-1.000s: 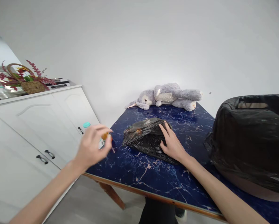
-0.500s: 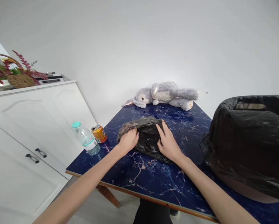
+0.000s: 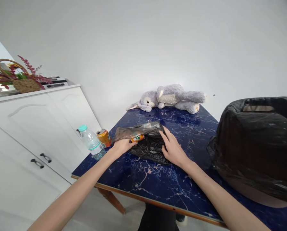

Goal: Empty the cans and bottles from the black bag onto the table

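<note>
A crumpled black plastic bag (image 3: pixel 148 146) lies on the blue marble table (image 3: pixel 162 183). My left hand (image 3: pixel 121 146) is closed on a small orange bottle (image 3: pixel 137 138) at the bag's left opening, where the plastic is stretched thin. My right hand (image 3: pixel 173 149) lies flat on the bag's right side, fingers spread. A plastic water bottle (image 3: pixel 92 142) with a teal cap and an orange drink can (image 3: pixel 104 137) stand at the table's left edge.
A bin lined with a black bag (image 3: pixel 258 144) takes up the right of the table. A grey plush animal (image 3: pixel 168 98) lies at the far edge by the wall. White cabinets (image 3: pixel 33 128) with a flower basket (image 3: pixel 23 81) stand left.
My left hand left the can beside the water bottle, went to the bag's left end, and now grips a small orange bottle there. The bag's left side is pulled out thinner.
</note>
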Demonstrator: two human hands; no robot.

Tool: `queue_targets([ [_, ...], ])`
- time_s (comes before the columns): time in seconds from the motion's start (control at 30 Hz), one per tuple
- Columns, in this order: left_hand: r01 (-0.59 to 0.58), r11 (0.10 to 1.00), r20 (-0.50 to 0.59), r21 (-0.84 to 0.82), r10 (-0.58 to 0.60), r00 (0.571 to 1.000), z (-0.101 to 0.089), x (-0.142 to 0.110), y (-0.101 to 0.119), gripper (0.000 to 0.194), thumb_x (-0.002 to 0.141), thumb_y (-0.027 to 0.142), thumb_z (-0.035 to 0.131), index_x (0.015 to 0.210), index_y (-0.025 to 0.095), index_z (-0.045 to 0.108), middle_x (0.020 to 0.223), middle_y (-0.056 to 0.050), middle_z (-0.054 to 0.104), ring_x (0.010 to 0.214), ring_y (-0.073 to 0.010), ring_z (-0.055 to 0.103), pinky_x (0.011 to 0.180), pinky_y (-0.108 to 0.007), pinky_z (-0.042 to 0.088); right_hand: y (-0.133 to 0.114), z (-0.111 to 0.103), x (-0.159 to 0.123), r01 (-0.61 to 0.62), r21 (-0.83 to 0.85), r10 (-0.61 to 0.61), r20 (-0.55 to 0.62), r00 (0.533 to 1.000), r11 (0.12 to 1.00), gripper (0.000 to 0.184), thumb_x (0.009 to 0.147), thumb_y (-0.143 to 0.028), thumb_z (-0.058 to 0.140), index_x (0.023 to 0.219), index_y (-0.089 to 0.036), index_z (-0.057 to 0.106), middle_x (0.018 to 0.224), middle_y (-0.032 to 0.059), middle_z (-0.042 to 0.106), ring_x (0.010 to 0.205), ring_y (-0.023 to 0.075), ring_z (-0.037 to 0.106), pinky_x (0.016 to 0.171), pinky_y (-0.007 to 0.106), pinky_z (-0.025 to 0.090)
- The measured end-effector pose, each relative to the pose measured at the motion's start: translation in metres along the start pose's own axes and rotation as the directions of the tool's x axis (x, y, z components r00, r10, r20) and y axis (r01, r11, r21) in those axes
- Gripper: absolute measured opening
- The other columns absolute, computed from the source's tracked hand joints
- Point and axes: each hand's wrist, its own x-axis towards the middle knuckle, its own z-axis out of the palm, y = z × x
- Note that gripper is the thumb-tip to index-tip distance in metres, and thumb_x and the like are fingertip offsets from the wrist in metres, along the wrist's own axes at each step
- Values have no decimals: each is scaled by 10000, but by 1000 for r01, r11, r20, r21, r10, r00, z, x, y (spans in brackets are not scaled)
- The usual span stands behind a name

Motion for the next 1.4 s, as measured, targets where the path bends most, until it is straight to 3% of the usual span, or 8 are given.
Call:
queue_targets([
  [0.2,-45,923,204,-383,132,970,-51,-33,39,640,835,590,810,1345,221,693,1275,-91,780,1138,-344,753,968,-370,577,9,5,-2,-54,0,54,10,998,999,762,971,-124,438,1698,-158,211,1769,200,195,1637,353,233,1299,564,328],
  [0.4,38,438,189,-898,307,933,-92,-94,44,866,759,545,919,1490,223,586,1475,-154,660,1351,-351,645,1109,-459,544,15,15,-5,-98,-4,98,31,995,995,745,947,-143,470,1665,-122,275,1739,242,256,1626,367,263,1285,567,344],
  [0.53,102,223,119,-969,63,991,-96,-141,7,833,743,692,878,1387,207,667,1450,-173,680,1329,-400,657,1090,-504,572,15,17,-6,-119,-6,119,38,992,993,725,947,-154,479,1650,-109,309,1731,248,280,1621,365,280,1279,545,360],
  [0.6,130,227,92,-965,-171,981,-94,-161,-16,799,712,672,905,1328,208,692,1398,-164,716,1270,-393,696,1047,-487,606,14,17,-6,-125,-4,125,41,991,992,701,952,-160,477,1635,-93,338,1726,252,291,1615,370,291,1279,537,362],
  [0.73,316,357,76,-879,-549,832,-89,-180,-52,760,620,603,972,1209,200,711,1205,-139,799,1109,-367,770,953,-444,653,10,15,-6,-120,8,120,34,992,993,668,962,-166,470,1616,-77,372,1719,253,310,1608,377,305,1286,542,349],
  [1.0,404,377,-33,-833,-763,645,-60,-177,-96,816,573,560,987,1224,180,673,1276,-152,769,1257,-387,708,1151,-554,531,0,3,-1,-85,70,88,-42,995,994,569,983,-163,454,1550,-127,461,1649,200,443,1528,332,436,1252,524,410],
  [1.23,420,353,-12,-836,-777,629,-31,-175,-115,785,606,515,982,1235,183,649,1314,-149,748,1243,-366,716,1140,-557,544,-8,-13,5,-44,167,64,-116,991,985,310,986,-132,457,1223,-194,646,1265,140,681,1243,299,625,1117,490,500],
  [1.4,365,477,-112,-799,-716,689,-15,-174,-126,881,643,564,935,1336,182,548,1445,-187,641,1319,-379,648,1171,-605,488,-18,-19,5,44,251,-44,-5,999,967,211,987,-137,498,971,-236,684,999,45,750,965,214,709,921,368,568],
])
